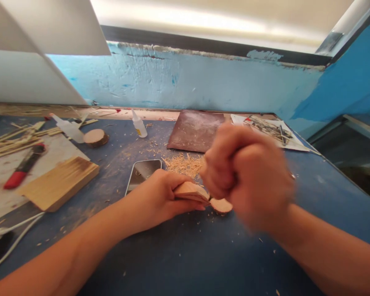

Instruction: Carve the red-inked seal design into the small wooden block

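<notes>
My left hand (161,195) grips a small pale piece of wood (192,192) and presses it down on the blue table (178,255). My right hand (246,176) is closed in a fist just above the wood's right end, smeared by motion; what it holds is hidden. A rounded wooden end (221,204) shows below the right fist. Wood shavings (185,164) lie in a heap just behind both hands.
A phone (142,172) lies face up behind my left hand. A wooden block (59,183), red-handled knife (22,166), wood slice (95,137), two glue bottles (139,125), thin sticks (15,137), dark sandpaper sheet (195,130) and printed papers (271,129) surround them.
</notes>
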Demonstrator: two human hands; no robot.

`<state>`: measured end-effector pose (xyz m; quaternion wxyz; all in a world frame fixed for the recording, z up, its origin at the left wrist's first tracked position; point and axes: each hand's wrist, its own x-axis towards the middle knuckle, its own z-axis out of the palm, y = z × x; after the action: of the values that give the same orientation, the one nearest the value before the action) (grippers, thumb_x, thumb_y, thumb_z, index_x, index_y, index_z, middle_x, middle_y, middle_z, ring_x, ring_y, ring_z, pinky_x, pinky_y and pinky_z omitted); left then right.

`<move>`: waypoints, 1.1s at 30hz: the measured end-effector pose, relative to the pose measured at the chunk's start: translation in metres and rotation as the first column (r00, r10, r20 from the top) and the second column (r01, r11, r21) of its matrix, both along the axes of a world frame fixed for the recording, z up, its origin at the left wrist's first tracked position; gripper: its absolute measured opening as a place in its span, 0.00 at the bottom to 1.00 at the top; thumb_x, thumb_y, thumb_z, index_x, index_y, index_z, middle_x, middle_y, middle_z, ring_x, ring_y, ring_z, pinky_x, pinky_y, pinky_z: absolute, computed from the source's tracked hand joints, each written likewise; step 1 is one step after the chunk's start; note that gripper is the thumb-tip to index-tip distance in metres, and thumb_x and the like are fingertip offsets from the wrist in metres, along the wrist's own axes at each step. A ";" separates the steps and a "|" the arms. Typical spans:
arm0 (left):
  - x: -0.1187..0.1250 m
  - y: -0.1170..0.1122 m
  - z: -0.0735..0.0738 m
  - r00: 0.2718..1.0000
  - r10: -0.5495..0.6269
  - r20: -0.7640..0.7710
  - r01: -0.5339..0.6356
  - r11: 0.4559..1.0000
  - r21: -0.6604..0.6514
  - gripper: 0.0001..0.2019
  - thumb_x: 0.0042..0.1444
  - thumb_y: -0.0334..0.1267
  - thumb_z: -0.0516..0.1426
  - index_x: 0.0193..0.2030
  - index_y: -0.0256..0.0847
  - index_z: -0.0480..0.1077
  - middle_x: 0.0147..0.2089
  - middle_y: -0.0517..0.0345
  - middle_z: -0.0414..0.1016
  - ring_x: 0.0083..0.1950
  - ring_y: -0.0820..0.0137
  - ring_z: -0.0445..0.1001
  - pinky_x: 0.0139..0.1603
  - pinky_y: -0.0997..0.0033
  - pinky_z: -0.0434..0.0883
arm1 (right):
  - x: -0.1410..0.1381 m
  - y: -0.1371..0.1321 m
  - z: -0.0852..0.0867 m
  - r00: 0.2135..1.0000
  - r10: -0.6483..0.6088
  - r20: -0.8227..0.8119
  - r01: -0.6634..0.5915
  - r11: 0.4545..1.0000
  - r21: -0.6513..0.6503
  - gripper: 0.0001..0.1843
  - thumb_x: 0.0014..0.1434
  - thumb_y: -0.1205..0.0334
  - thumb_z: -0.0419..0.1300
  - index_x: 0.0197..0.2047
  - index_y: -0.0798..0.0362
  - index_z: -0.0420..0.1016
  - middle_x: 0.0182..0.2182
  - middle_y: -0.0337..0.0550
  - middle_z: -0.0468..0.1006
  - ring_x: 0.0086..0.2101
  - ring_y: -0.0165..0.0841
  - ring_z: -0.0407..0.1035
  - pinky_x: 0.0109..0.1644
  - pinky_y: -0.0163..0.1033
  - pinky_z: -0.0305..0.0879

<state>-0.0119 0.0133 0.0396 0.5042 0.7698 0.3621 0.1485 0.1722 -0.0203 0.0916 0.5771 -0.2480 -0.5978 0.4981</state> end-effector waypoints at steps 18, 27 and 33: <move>-0.001 0.001 0.001 1.000 0.007 0.026 -0.006 0.999 -0.032 0.11 0.59 0.46 0.67 0.36 0.40 0.81 0.31 0.65 0.81 0.32 0.72 0.73 0.32 0.77 0.68 | 0.000 0.002 -0.010 0.998 -0.005 -0.056 0.006 1.000 0.026 0.16 0.60 0.76 0.50 0.24 0.52 0.65 0.19 0.33 0.59 0.17 0.24 0.49 0.20 0.33 0.49; -0.001 0.000 -0.001 1.000 0.000 0.019 -0.001 0.999 0.048 0.09 0.59 0.43 0.67 0.35 0.39 0.80 0.29 0.64 0.77 0.34 0.71 0.72 0.33 0.77 0.68 | -0.010 -0.005 0.002 0.997 0.078 -0.012 -0.077 0.997 0.027 0.17 0.61 0.77 0.48 0.24 0.52 0.63 0.22 0.34 0.61 0.22 0.24 0.55 0.24 0.35 0.53; 0.000 0.001 -0.001 0.998 -0.010 0.069 0.010 1.000 0.009 0.07 0.59 0.43 0.68 0.40 0.43 0.83 0.27 0.69 0.75 0.31 0.76 0.69 0.32 0.80 0.66 | -0.001 -0.004 0.018 1.000 -0.006 0.009 0.006 1.000 0.013 0.17 0.61 0.77 0.49 0.23 0.51 0.63 0.21 0.33 0.59 0.18 0.24 0.50 0.21 0.35 0.50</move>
<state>-0.0120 0.0147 0.0387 0.5138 0.7682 0.3400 0.1740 0.1709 -0.0240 0.1097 0.5774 -0.2483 -0.6028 0.4915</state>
